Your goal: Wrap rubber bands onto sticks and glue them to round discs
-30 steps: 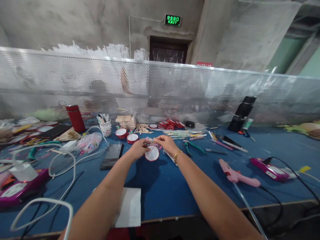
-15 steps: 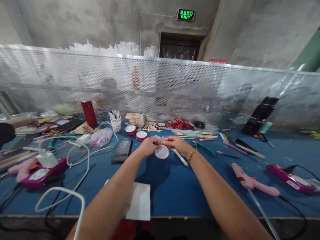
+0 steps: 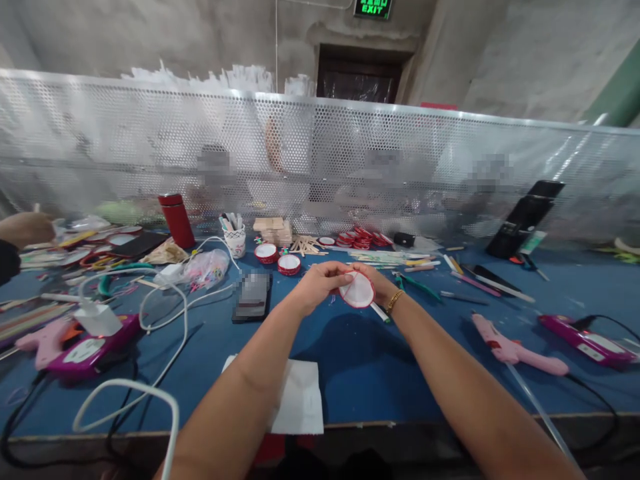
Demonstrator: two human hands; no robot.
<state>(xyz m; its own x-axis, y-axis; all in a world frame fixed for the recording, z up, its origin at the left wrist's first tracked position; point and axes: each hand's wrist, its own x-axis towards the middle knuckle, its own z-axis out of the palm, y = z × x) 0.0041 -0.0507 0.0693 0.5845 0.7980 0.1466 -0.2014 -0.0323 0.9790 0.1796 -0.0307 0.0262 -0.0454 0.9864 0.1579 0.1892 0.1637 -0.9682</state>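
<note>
Between my two hands is a round white disc with a red rim (image 3: 358,289), its white face tilted toward me and a thin line across it. My left hand (image 3: 323,283) grips its left edge, thumb over the rim. My right hand (image 3: 381,283) is at the far right edge, its fingers partly hidden behind the disc. A white pen-like stick (image 3: 381,313) lies just below my right wrist. Beyond my hands stand two stacks of similar red-rimmed discs, a left stack (image 3: 266,253) and a right stack (image 3: 289,265).
At left are a phone (image 3: 253,297), a bag of coloured bits (image 3: 207,267), a red flask (image 3: 177,221), white cables and another person's hand (image 3: 27,230). Green-handled pliers (image 3: 419,287) and a pink glue gun (image 3: 517,350) lie right. White paper (image 3: 300,399) sits at the front edge.
Both hands have shifted right with the disc, which now shows more of its face. My right hand has moved from the top of the disc to its far right side. The view has tilted down.
</note>
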